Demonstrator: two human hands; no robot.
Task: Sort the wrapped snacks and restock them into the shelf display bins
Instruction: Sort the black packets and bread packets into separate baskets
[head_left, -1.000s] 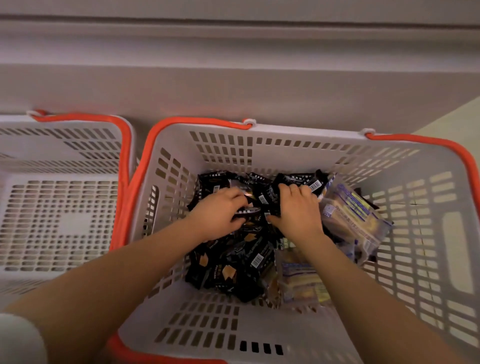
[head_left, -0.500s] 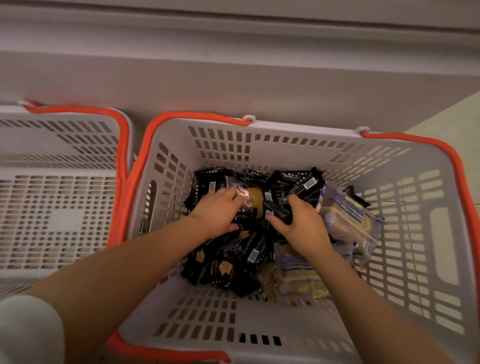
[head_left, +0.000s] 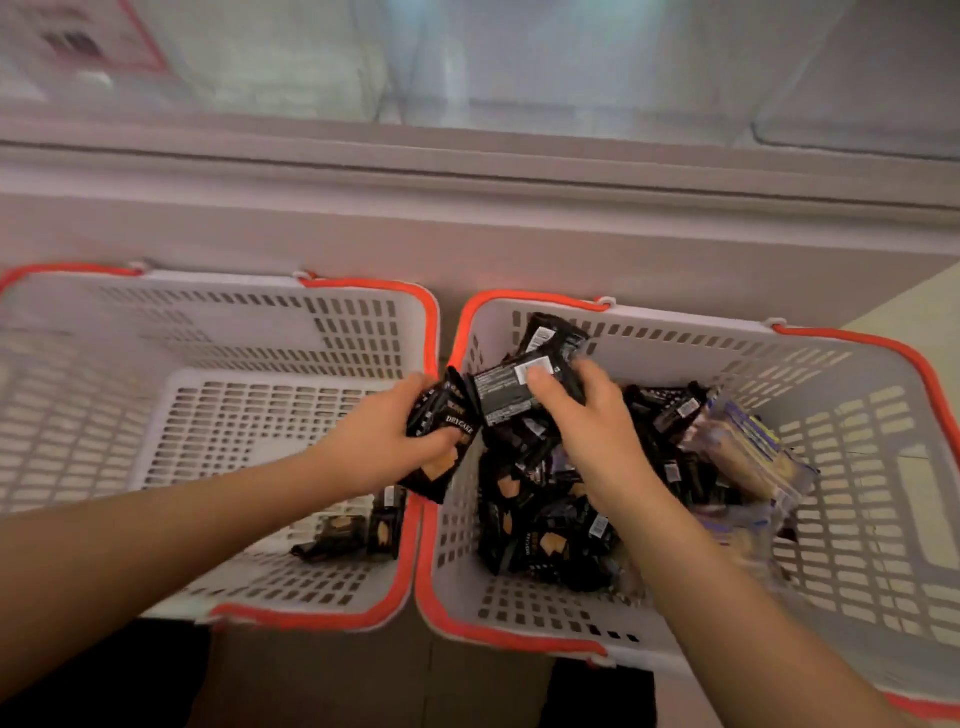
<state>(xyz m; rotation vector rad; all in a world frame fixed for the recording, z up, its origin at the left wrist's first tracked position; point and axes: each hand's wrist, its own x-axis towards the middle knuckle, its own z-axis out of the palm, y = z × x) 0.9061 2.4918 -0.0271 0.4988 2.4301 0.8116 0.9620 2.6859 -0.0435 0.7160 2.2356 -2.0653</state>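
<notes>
Two white slotted baskets with orange rims stand side by side. The right basket (head_left: 862, 525) holds a pile of black snack packets (head_left: 540, 530) and several clear-wrapped pastries (head_left: 748, 457) on its right side. My left hand (head_left: 384, 441) grips black packets (head_left: 441, 447) over the seam between the baskets. My right hand (head_left: 587, 431) holds a bunch of black packets (head_left: 519, 384) raised above the pile. A few black packets (head_left: 358, 530) lie in the near right corner of the left basket (head_left: 104, 395).
A pale cabinet or freezer front (head_left: 467, 228) runs across behind both baskets, with a glass-like top (head_left: 519, 62) above it. Pale floor (head_left: 904, 306) shows at the far right. Dark shapes sit below the baskets' near edges.
Both hands have lifted out of the pile with black packets and shifted left toward the left basket. The view swung, so the left basket now shows fully, with packets in it.
</notes>
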